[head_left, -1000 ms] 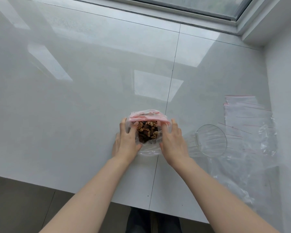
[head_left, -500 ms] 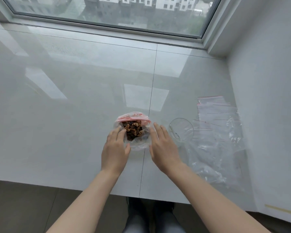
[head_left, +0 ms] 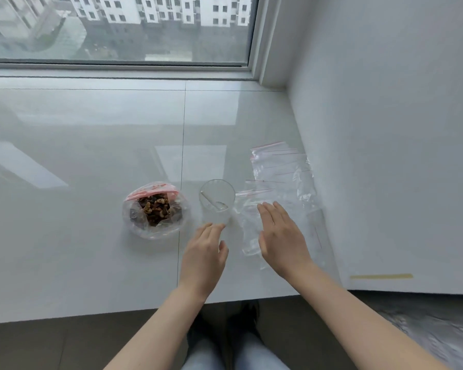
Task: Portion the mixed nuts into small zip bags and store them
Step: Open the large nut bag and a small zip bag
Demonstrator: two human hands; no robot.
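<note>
The open bag of mixed nuts (head_left: 155, 209) sits left of centre on the white table (head_left: 78, 182), its mouth rolled down. Just to its right stands a clear cup (head_left: 216, 201), and empty zip bags (head_left: 278, 177) lie spread at right. The left hand (head_left: 202, 252) hovers below the cup, grip released; the right hand (head_left: 281, 236) is over the zip bags, fingers straight, grasping nothing.

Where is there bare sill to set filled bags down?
The widest free patch is the sill left of the nut bag, and the strip beyond it toward the window. It is crowded on the right: clear cup, then the empty zip bags against the wall, with both hands before them.
</note>
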